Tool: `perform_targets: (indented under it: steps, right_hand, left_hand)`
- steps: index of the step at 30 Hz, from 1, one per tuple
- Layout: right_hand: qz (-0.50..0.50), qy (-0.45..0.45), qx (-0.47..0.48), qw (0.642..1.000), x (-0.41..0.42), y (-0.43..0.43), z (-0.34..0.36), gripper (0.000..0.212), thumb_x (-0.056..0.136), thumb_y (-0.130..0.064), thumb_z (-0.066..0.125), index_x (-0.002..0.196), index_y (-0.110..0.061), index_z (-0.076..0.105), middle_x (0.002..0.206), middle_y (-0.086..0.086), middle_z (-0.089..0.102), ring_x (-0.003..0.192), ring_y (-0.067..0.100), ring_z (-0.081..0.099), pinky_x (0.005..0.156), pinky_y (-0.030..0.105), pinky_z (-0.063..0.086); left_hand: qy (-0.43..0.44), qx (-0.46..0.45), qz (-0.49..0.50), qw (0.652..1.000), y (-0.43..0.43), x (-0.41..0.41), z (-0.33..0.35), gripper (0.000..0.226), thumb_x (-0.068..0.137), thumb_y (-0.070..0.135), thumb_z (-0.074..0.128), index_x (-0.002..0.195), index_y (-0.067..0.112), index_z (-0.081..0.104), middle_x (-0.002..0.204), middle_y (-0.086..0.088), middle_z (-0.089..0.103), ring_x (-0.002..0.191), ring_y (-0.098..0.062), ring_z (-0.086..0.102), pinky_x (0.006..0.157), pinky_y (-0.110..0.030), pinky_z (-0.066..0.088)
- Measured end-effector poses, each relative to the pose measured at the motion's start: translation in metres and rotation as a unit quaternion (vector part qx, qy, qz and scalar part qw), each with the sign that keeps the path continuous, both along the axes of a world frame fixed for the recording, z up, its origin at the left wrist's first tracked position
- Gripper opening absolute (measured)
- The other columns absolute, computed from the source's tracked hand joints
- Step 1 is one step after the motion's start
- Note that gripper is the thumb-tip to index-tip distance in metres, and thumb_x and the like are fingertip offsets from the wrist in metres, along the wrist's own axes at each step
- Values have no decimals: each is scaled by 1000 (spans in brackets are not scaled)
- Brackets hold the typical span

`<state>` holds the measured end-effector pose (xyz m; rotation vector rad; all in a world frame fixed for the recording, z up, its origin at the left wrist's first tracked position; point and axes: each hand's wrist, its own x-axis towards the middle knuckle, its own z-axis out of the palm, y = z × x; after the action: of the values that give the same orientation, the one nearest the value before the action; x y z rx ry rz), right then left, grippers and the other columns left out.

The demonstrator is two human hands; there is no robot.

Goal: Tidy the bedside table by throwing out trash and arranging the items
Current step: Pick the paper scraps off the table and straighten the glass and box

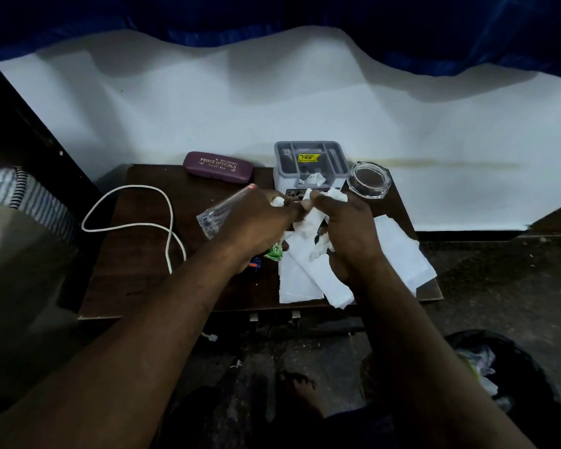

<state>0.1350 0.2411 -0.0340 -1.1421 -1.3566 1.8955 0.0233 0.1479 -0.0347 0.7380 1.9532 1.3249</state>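
Table [149,280] under both hands. Tissues [308,277] lie flat below the grip. Bin [499,377] near R side, likely where trash goes. R hand [353,228] clenches tissue wads; L hand [256,218] grasps wrapper [217,212] w/ wad, gathering trash.

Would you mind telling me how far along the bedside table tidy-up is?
Some trash already lies in the black bin bag. Both hands, left hand and right hand, are gathering crumpled tissues. Flat tissues, wrappers and the white cable remain.
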Motion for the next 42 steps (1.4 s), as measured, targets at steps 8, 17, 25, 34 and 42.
perform_targets:
  steps: [8, 17, 25, 34, 42]
  right_hand:
    - [-79, 42, -58, 994, 3, 2, 8, 25, 107, -12, 51, 115, 4, 69, 105, 26, 71, 96, 38, 69, 87, 47, 56]
    - [-110, 101, -219, 964, 11, 3, 22, 50, 104, -48, 50, 66, -15, 48, 63, 6, 45, 51, 21, 47, 60, 26, 40]
    - [-92, 120, -272, 950, 3, -4, 15, 42, 108, -23, 48, 67, -15, 41, 83, 20, 56, 71, 25, 66, 60, 27, 55]
    - [-50, 100, -188, 976, -9, -12, 0, 37, 107, -20, 56, 72, -7, 60, 64, 10, 61, 60, 20, 62, 58, 25, 53]
    - [8, -174, 217, 961, -15, 18, -14, 38, 78, -6, 51, 100, -21, 77, 101, 7, 79, 95, 30, 76, 82, 46, 63]
  left_hand:
    - [-52, -25, -76, 995, 5, 18, 1, 53, 77, 72, 72, 94, 22, 79, 81, -1, 77, 60, -20, 69, 65, -43, 62]
    - [-115, -43, -155, 980, 10, 36, 4, 43, 87, 54, 74, 66, 16, 72, 56, 3, 63, 42, -12, 53, 46, -24, 50]
    - [53, -53, -63, 995, 18, 44, -3, 28, 91, 39, 70, 82, 13, 75, 68, -6, 72, 60, -25, 69, 65, -48, 62]
    - [301, -112, 22, 947, 13, 40, -3, 23, 90, 46, 65, 94, 27, 77, 85, 0, 74, 79, -21, 70, 64, -32, 51]
    - [265, -140, -12, 954, 18, 19, 1, 21, 77, 44, 73, 77, 24, 66, 77, 4, 69, 75, -21, 68, 56, -28, 43]
